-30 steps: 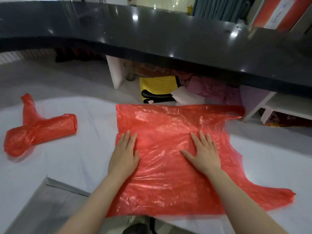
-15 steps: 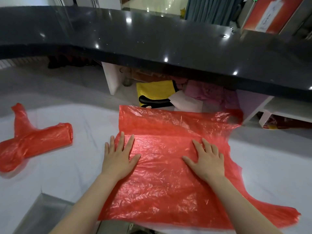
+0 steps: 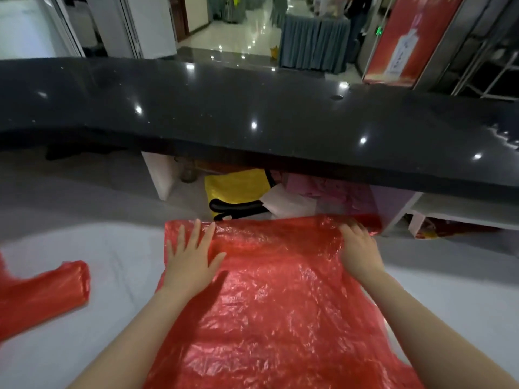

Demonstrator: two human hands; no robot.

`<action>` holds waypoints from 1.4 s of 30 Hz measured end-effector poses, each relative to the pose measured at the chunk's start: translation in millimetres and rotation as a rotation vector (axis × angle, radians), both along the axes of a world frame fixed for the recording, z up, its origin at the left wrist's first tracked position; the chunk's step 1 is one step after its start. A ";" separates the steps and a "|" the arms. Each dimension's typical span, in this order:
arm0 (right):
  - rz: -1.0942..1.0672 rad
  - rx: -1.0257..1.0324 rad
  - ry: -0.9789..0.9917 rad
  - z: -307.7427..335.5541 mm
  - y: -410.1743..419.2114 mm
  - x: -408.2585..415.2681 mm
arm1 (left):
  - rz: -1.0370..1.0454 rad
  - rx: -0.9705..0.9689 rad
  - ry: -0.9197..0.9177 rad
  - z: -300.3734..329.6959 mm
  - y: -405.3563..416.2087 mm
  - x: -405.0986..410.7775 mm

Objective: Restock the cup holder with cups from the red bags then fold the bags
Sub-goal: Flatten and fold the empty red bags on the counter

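A: Item one, largest: table (image 3: 92, 248), pale grey top. What lies on it?

B: Red bag (image 3: 280, 304), spread flat across the middle of the table, crinkled, its far edge at the table's far edge. This is the piece in hand; the step looks like smoothing before the first fold.

A: Hands?

B: Left hand (image 3: 191, 256) flat, fingers straight and spread, palm pressing the bag's far left corner, some fingers over onto the table. Right hand (image 3: 358, 248) at the far right corner, fingers bent over the plastic; blurred, so whether it pinches the edge or only presses I cannot tell.

A: Handling notes?

B: Thin film, likely to slide and trap air. Judged best: keep one palm down as an anchor, sweep the air toward the open end, line up the far corners, then bring the far edge toward the body and crease with a flat palm.

A: Other entries, descending?

B: Black counter (image 3: 252, 116), glossy, raised behind the table. Second red bag (image 3: 42, 296), bundled, on the table at the left, well apart, probably awaiting its turn. Yellow bag (image 3: 236, 189) on the shelf under the counter.

A: Obstructions?

B: None on the bag. The far right corner hangs near the table's edge and could slip off. No cup holder or cups in view.
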State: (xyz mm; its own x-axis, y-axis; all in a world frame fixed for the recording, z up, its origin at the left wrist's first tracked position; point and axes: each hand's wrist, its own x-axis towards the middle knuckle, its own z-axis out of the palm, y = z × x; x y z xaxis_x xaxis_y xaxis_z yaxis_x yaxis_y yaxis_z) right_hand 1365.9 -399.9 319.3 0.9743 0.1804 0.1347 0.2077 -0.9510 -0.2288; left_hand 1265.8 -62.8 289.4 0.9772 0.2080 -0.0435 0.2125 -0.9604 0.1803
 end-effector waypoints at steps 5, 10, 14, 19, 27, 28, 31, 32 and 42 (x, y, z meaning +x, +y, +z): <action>0.101 -0.342 0.254 -3.6 -21.3 39.4 | 0.022 0.032 0.106 -29.6 13.2 -4.6; 0.074 -0.234 0.261 -10.0 -25.2 42.2 | -0.021 0.035 0.105 -36.3 32.5 -3.5; 0.055 -0.250 0.216 -8.5 -27.1 33.2 | -0.066 0.059 0.113 -36.4 41.7 -0.8; 0.046 -0.310 0.238 -11.0 -37.1 17.0 | -0.127 0.069 0.139 -30.6 46.6 -2.6; -0.020 -0.055 0.170 -1.0 -30.9 -20.8 | -0.119 0.075 0.159 -28.6 44.6 -10.8; -0.014 0.033 0.102 2.4 -28.6 -28.2 | -0.113 0.073 0.159 -29.0 44.4 -10.6; 0.071 0.084 0.005 6.3 -2.2 -45.3 | -0.099 0.072 0.166 -30.0 42.9 -9.6; 0.123 0.040 0.014 5.0 13.0 -48.8 | -0.095 0.073 0.165 -30.6 42.8 -8.9; 0.402 -0.227 0.214 -38.9 124.1 -53.4 | -0.085 0.049 0.131 -37.0 45.5 -6.8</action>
